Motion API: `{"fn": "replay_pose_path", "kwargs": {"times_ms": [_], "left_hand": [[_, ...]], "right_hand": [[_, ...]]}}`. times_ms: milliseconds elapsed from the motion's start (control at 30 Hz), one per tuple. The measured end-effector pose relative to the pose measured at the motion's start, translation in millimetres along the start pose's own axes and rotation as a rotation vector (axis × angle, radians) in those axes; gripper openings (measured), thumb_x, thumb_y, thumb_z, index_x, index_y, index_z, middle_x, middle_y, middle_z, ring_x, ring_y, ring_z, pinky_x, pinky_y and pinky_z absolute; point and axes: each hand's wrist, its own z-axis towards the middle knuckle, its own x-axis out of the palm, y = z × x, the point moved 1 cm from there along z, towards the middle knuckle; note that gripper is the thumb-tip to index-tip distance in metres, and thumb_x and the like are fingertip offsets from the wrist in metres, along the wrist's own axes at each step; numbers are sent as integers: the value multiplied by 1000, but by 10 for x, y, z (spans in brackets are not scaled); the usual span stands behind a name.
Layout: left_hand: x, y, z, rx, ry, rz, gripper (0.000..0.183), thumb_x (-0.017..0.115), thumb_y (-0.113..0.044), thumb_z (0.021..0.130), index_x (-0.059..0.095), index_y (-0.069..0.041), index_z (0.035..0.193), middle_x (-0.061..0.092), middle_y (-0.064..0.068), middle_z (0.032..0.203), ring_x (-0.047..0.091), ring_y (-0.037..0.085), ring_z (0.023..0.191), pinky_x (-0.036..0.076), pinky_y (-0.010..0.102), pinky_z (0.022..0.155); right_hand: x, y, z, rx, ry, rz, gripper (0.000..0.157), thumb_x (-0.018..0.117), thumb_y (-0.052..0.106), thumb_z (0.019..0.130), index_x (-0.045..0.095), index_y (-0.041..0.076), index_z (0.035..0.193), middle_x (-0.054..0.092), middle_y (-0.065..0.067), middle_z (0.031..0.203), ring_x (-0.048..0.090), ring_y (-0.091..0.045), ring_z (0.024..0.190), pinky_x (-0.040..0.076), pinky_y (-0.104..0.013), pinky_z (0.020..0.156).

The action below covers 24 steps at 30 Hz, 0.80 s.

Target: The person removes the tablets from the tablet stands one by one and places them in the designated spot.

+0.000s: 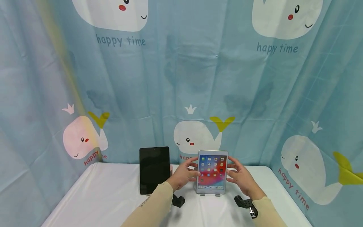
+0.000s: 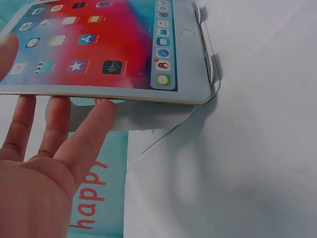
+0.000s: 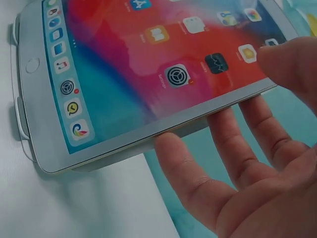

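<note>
A white tablet (image 1: 212, 173), its screen lit with app icons, leans upright on a grey stand (image 2: 148, 116). Two small lips of the stand show under its lower edge. My left hand (image 1: 182, 175) holds the tablet's left edge, thumb at the front and fingers at the side and back. On the opposite edge, my right hand (image 1: 241, 178) holds it the same way, its thumb (image 3: 290, 62) over the screen border. Part of the fingers behind the tablet is hidden. To the left, a black tablet (image 1: 154, 170) with a dark screen stands upright, its lower corner near my left sleeve.
Both tablets are on a table with a white cover (image 1: 113, 189). A light blue curtain (image 1: 195, 78) printed with whales surrounds the table at the back and sides. A pinkish thing (image 1: 171, 169) peeks out behind the black tablet. Black straps with devices (image 1: 178, 201) sit at my wrists.
</note>
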Motion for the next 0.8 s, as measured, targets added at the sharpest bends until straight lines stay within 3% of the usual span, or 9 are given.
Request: {"fn": "replay_pose_path", "kwargs": {"times_ms": [333,800], "left_hand": [[20,62,6,15,-23,42,53,74,-5,90,56,-23,137,55,7,118,59,25,102,57,42,83],[72,76,-43,43,-38,164,42,67,-5,95,57,-23,132,56,4,110,58,22,96,58,37,79]], "right_hand": [[10,-7,-39,-16,-4,-30,64,53,-1,100,30,21,155,43,-20,136,51,-45,123,50,-56,91],[21,-84,-77,25,-22,-35,52,57,5,101,38,17,148,47,-19,133,55,-42,119,53,-54,86]]}}
